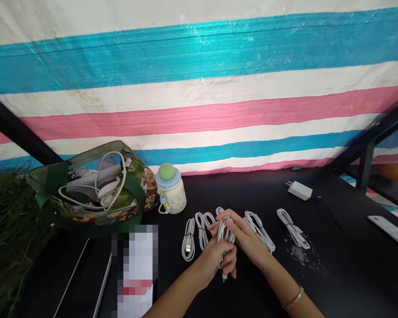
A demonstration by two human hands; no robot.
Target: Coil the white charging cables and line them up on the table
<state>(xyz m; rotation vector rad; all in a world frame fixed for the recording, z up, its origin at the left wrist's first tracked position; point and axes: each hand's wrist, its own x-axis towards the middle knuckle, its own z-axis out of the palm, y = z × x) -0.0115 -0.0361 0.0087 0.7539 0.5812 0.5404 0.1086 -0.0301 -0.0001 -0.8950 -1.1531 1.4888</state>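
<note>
Left hand and right hand both grip a coiled white USB cable at lower centre of the frame. The left hand closes around it from below, while the right curls its fingers over the top, a hold that seems to keep the loops gathered in one tight bundle. A metal-tipped plug pokes out beneath the left hand. The fingers hide most of the coil, so whether anything binds it is hard to tell from this view.

Similar looped white cables lie side by side on the black table: two to the left of the hands and two to the right. Their spacing appears to keep each coil separate from its neighbours. Farther back at right sits a white plug charger, and a white power strip runs in from the right edge. At left, a clear printed bag holds more white cable, with a cream jar with a green lid just beside it. A striped tarpaulin hangs behind everything.
</note>
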